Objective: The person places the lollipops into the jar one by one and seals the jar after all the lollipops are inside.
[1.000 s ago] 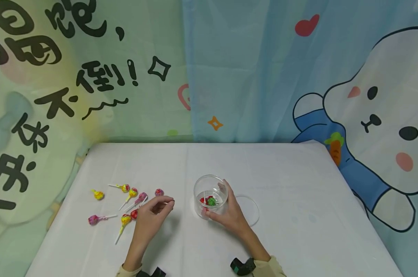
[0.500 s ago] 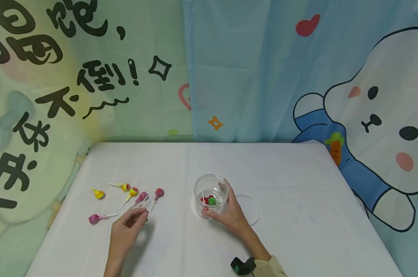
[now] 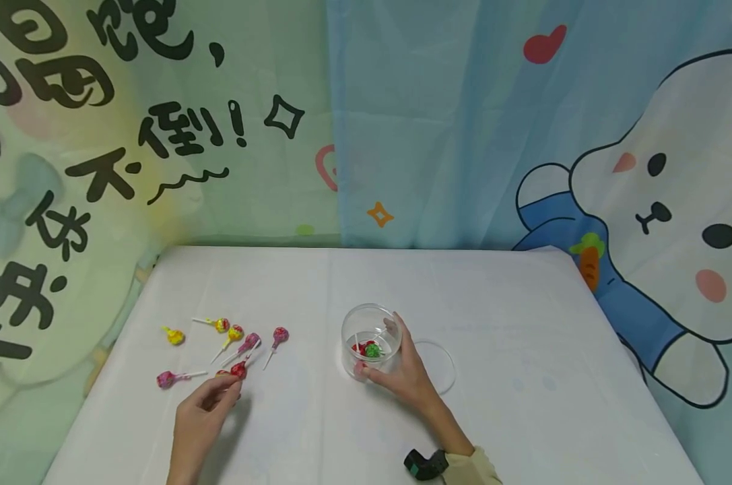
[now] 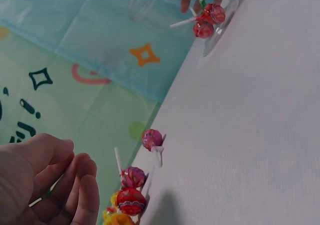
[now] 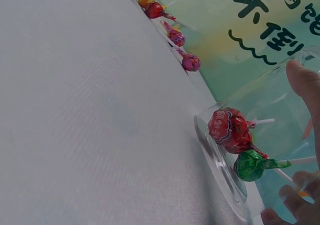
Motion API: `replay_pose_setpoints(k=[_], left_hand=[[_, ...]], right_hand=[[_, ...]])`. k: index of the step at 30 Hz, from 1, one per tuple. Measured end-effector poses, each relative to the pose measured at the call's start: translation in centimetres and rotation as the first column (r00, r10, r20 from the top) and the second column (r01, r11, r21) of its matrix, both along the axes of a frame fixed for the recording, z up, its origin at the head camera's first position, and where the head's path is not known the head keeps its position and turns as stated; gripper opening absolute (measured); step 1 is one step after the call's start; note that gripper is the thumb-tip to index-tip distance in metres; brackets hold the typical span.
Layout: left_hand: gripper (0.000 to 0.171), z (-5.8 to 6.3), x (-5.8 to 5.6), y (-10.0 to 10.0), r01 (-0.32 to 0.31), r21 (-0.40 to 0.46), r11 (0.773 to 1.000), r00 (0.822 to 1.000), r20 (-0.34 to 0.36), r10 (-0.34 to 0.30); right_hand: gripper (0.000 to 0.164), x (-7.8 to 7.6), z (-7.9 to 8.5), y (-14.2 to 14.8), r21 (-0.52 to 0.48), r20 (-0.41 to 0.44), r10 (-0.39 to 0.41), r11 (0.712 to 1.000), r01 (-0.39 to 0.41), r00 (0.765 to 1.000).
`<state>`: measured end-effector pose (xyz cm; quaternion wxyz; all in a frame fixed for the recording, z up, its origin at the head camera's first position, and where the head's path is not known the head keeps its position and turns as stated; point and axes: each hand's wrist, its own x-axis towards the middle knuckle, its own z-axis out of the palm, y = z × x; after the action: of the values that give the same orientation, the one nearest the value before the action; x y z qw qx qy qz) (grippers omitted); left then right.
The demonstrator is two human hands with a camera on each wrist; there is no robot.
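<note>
- Head view: the left hand (image 3: 203,409) hovers at the near edge of the lollipop group, its fingers loosely bent. Just beyond its fingertips is a red lollipop (image 3: 239,370); contact cannot be told from here.
- Three purple-pink lollipops (image 3: 279,335) and three yellow lollipops (image 3: 174,336) lie spread around and beyond that hand on the white tablecloth (image 3: 523,350).
- The right hand (image 3: 405,377) grasps a clear cup (image 3: 349,364) from its right side, thumb on the near wall. Inside lie red lollipops (image 3: 359,349) and a green lollipop (image 3: 372,350). A thin clear ring (image 3: 453,374) lies on the cloth, right of the cup.
- Left wrist view: thumb and fingers curve towards each other, released, with nothing between them; the red lollipop sits between a purple-pink one and yellow ones.
- Right wrist view: the cup's base meets the cloth; the candies rest near its bottom, sticks pointing towards the right hand.
</note>
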<state>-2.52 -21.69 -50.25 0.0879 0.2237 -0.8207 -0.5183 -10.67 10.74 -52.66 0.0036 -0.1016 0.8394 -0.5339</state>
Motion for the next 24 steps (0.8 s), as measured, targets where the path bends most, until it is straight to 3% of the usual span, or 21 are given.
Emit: replay_pose_setpoints(k=[7,17,24], left_hand=[[0.023,0.0,0.5,-0.6,-0.040,-0.052,0.998,0.993,0.112,0.045],[0.019,-1.1,1.7,-1.3,-0.142,-0.101,0.985,0.973,0.169,0.157],[0.021,-1.2,2.2,-1.7,-0.166,-0.099,0.981,0.961,0.205,0.183]], right_hand=[[0.111,0.1,0.3,-0.1,-0.016,0.012,-0.003,1.000,0.003,1.000],[0.110,0.1,0.0,-0.1,-0.012,0.004,0.004,1.000,-0.004,1.000],[0.110,0.0,0.1,-0.1,-0.010,0.011,0.000,1.000,0.000,1.000]])
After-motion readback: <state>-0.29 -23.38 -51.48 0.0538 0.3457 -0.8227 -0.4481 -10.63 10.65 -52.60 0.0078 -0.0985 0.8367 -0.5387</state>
